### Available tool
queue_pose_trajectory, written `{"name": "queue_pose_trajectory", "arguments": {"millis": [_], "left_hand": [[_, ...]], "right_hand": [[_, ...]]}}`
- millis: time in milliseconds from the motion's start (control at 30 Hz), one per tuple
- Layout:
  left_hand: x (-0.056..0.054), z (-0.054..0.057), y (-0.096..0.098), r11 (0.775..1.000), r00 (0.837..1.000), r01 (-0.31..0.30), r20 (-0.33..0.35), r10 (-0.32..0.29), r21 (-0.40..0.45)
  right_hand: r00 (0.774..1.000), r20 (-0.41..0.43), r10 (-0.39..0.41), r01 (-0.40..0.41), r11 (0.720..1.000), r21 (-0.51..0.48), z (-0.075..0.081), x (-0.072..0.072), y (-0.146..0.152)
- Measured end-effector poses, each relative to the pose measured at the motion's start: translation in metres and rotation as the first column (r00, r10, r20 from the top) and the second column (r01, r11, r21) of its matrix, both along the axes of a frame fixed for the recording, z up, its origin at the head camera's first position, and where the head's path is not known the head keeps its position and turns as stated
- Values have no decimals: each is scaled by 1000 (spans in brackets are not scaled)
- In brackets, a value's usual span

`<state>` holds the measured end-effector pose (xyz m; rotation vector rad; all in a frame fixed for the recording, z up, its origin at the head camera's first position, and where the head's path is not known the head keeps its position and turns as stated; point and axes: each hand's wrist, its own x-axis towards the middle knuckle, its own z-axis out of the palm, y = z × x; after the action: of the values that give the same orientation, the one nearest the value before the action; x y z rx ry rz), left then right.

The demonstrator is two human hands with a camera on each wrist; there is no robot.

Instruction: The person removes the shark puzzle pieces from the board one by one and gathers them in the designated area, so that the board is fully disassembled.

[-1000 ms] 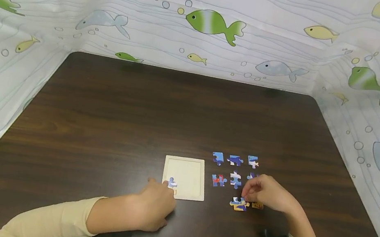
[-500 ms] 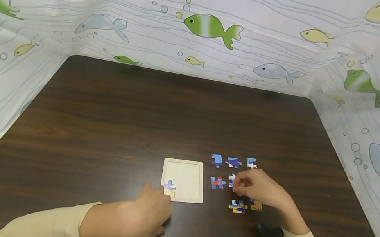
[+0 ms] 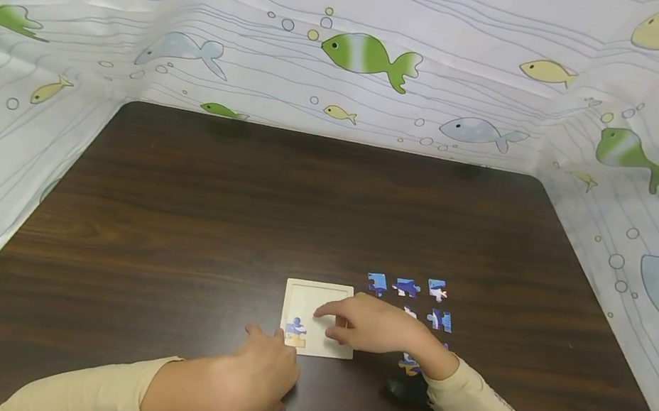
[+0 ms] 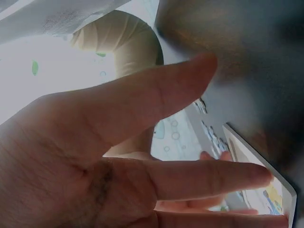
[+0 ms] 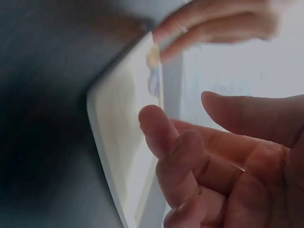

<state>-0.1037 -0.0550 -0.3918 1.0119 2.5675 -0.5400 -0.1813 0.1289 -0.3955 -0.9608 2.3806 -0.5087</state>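
A pale square wooden puzzle tray lies near the front of the dark table. In its near left corner sits a blue and tan jigsaw piece. My left hand rests at the tray's left near corner; in the left wrist view its straight fingers reach the rim. Over the right half of the tray is my right hand, index finger pointing left. The right wrist view shows its thumb well apart from the index finger, nothing between them, with the other fingers bent.
Right of the tray lie several loose jigsaw pieces, among them a blue one, a dark blue one and a partly covered one. My right forearm hides some. A fish-print curtain surrounds the table.
My right hand has moved left from the loose pieces to over the tray, and its fingers have spread. The left hand stays at the tray's corner.
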Motion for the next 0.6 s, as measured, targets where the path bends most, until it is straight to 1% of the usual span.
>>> {"name": "queue_pose_trajectory", "arguments": {"millis": [133, 267, 433, 600], "left_hand": [[0, 0, 1, 1000, 1000, 26, -3, -26, -9], [0, 0, 1, 999, 999, 42, -10, -42, -3], [2, -3, 1, 999, 999, 39, -24, -39, -2], [3, -5, -1, 999, 998, 47, -44, -46, 21]], "right_hand": [[998, -14, 55, -55, 997, 59, -6, 2, -17], [998, -21, 60, -58, 995, 77, -6, 4, -24], [998, -23, 54, -52, 997, 52, -5, 5, -27], [998, -56, 43, -42, 999, 7, -7, 6, -30]]}}
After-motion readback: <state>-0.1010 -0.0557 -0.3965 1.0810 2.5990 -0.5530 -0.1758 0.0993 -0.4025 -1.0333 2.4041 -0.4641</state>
